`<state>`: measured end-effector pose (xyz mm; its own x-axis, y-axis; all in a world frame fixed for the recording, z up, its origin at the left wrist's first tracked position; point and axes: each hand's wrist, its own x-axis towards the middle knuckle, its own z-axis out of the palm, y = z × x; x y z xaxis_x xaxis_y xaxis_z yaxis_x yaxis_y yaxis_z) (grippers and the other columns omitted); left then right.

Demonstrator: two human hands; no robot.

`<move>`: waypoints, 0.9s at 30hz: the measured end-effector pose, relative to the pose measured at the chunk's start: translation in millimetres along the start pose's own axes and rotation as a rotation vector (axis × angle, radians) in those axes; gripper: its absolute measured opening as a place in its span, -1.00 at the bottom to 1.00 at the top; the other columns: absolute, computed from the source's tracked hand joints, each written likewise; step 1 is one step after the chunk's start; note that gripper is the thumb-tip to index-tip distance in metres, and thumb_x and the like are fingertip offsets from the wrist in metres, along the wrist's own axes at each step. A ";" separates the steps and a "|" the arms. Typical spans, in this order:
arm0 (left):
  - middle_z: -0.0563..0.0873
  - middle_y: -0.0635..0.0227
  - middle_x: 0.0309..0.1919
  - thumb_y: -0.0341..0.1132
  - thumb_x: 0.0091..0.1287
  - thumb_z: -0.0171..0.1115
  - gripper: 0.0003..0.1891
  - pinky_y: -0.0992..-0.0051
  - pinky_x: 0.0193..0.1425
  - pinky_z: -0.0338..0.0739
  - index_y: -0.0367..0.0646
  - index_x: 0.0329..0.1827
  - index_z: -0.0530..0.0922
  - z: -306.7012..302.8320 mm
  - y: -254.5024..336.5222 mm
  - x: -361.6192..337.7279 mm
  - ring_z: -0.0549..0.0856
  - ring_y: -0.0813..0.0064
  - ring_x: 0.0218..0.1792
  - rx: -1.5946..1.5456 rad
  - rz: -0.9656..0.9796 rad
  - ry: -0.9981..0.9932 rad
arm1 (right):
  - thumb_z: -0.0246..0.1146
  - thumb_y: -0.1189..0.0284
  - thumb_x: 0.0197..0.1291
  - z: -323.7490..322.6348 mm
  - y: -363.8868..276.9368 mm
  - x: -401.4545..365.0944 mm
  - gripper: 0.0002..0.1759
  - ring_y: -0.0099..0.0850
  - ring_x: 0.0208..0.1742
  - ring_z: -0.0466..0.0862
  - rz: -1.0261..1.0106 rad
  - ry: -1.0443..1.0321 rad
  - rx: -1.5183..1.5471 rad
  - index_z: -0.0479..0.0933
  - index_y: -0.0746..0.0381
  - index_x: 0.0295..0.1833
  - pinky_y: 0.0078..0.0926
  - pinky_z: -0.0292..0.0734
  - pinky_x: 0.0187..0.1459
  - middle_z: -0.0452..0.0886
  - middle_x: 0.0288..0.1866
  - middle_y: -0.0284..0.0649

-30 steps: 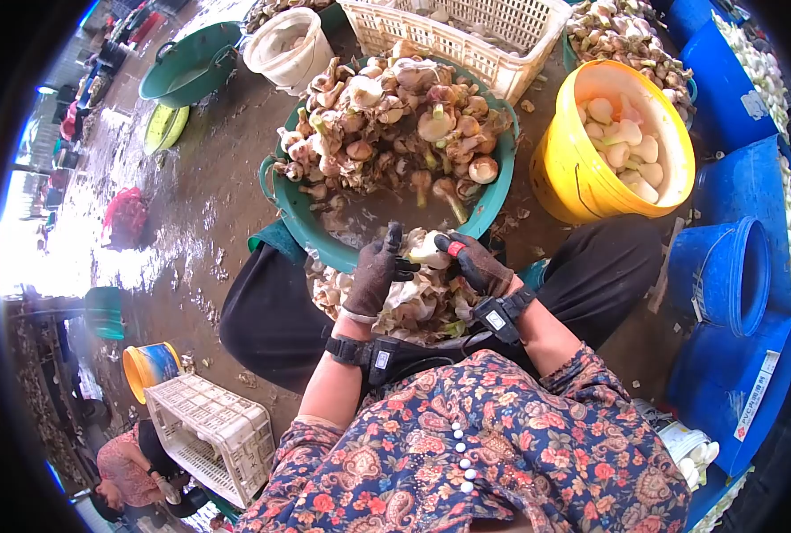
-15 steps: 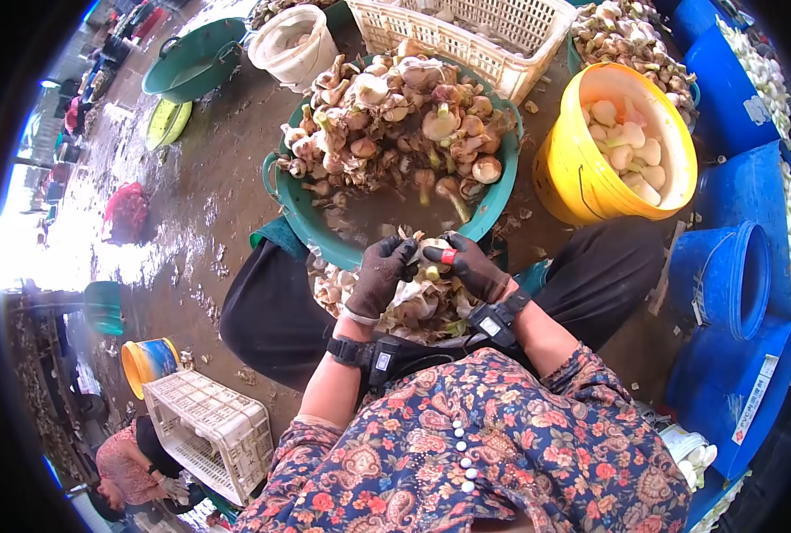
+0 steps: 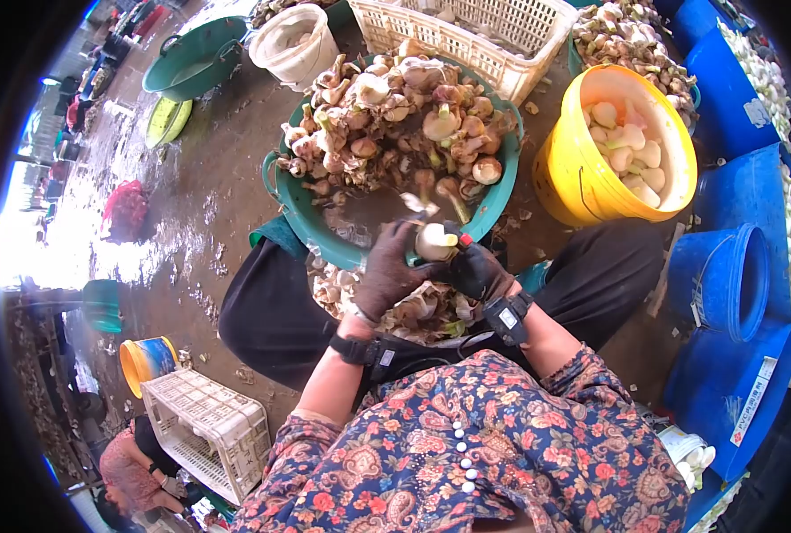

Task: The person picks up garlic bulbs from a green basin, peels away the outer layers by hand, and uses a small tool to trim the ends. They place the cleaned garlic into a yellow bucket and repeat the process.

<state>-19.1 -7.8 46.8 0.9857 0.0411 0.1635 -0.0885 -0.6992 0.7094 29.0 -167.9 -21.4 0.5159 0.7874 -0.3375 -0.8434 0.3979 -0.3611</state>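
A pale garlic bulb (image 3: 433, 244) is between my two gloved hands, above the near rim of the green tub (image 3: 499, 209). Its greenish cut stem points to the right. My left hand (image 3: 390, 274) is closed around the bulb's left side, and a loose whitish strip of skin (image 3: 418, 205) stands at its fingertips. My right hand (image 3: 480, 274), with a red band on one finger, closes on the bulb from the right; some fingers are hidden. Unpeeled garlic (image 3: 395, 107) is heaped in the tub. Papery peelings (image 3: 431, 311) lie in my lap below the hands.
A yellow bucket (image 3: 551, 173) with peeled bulbs stands at the right. Beyond it are blue bins (image 3: 733, 191) and a blue bucket (image 3: 711, 275). A cream crate (image 3: 502, 71) and a white bucket (image 3: 298, 53) stand behind the tub. Another person (image 3: 133, 466) works at lower left.
The garlic bulb has turned and shows more of its pale side and cut stem. My left hand has shifted right and opened around it, and a strip of skin now stands up.
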 end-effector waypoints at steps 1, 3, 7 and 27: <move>0.58 0.12 -0.07 -0.21 -0.10 0.52 -0.37 0.42 0.03 0.50 -0.24 0.06 0.48 6.0 -2.2 -0.8 0.60 0.24 -0.04 -0.227 -0.097 -0.088 | -0.03 0.01 0.33 6.4 -0.5 -5.1 -0.43 -0.38 -0.05 0.61 0.106 0.063 -0.025 0.32 0.23 0.22 -0.33 0.54 0.03 0.53 0.04 -0.18; 0.62 0.15 -0.15 -0.20 -0.07 0.50 -0.40 0.45 -0.04 0.51 -0.24 0.05 0.49 12.7 -8.5 -3.1 0.63 0.31 -0.13 -0.190 -0.077 -0.064 | -0.10 -0.07 0.33 15.3 -2.6 -3.3 -0.41 -0.44 -0.19 0.61 0.062 0.176 -0.119 0.42 0.22 0.11 -0.45 0.54 -0.12 0.57 -0.09 -0.22; 0.68 0.20 -0.32 -0.17 -0.07 0.49 -0.48 0.42 -0.14 0.55 -0.23 -0.07 0.53 -7.3 5.9 -1.2 0.69 0.30 -0.26 -0.286 -0.257 -0.149 | 0.09 0.14 0.32 -7.1 5.5 11.6 -0.65 -0.56 -0.31 0.53 -0.347 0.332 -0.650 0.55 0.22 -0.15 -0.56 0.43 -0.27 0.59 -0.35 -0.35; 0.59 0.49 -0.52 -0.10 0.13 0.36 -0.66 0.69 -0.43 0.35 -0.23 -0.28 0.62 -10.1 -22.3 -12.1 0.48 0.74 -0.53 -0.852 -0.591 -0.331 | 0.12 0.20 0.30 11.0 -12.6 -3.8 -0.67 -0.72 -0.39 0.45 -0.212 0.261 -0.565 0.53 0.26 -0.13 -0.64 0.35 -0.42 0.52 -0.41 -0.47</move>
<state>-30.4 14.5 36.0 0.8836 -0.0747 -0.4623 0.4679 0.0975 0.8784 36.1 -170.7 -6.0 0.7414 0.5511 -0.3829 -0.5477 0.1672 -0.8198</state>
